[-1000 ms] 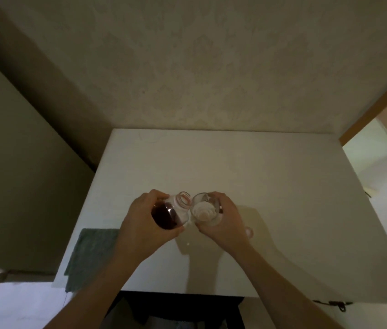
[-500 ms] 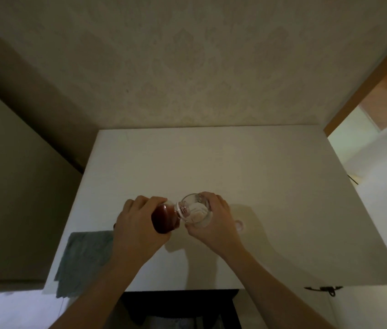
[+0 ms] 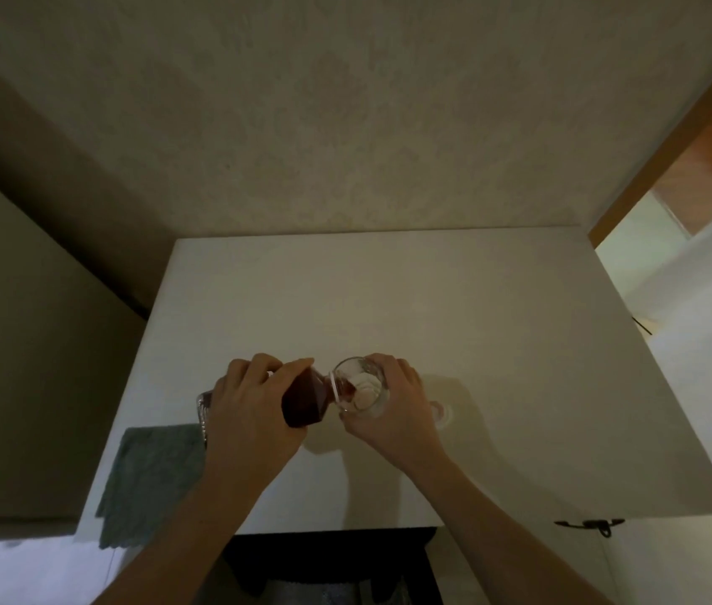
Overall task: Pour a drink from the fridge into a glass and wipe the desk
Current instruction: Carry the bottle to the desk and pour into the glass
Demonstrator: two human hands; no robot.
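My left hand [image 3: 253,408] grips a clear bottle [image 3: 306,399] of dark red drink, tipped on its side with its mouth over the rim of a glass [image 3: 362,393]. My right hand [image 3: 393,412] is wrapped around that clear glass, which sits tilted toward the bottle above the white desk [image 3: 389,290]. A little dark liquid shows at the glass's left inner wall. A grey-green cloth [image 3: 149,478] lies at the desk's near left corner, hanging over the edge.
A small round cap [image 3: 443,414] lies on the desk just right of my right hand. A patterned wall stands behind the desk, a tall dark panel at the left, and a doorway opening at the right.
The bottle has tipped further over, from slanted to nearly horizontal, and its mouth now reaches over the glass. Both hands stay on the bottle and the glass.
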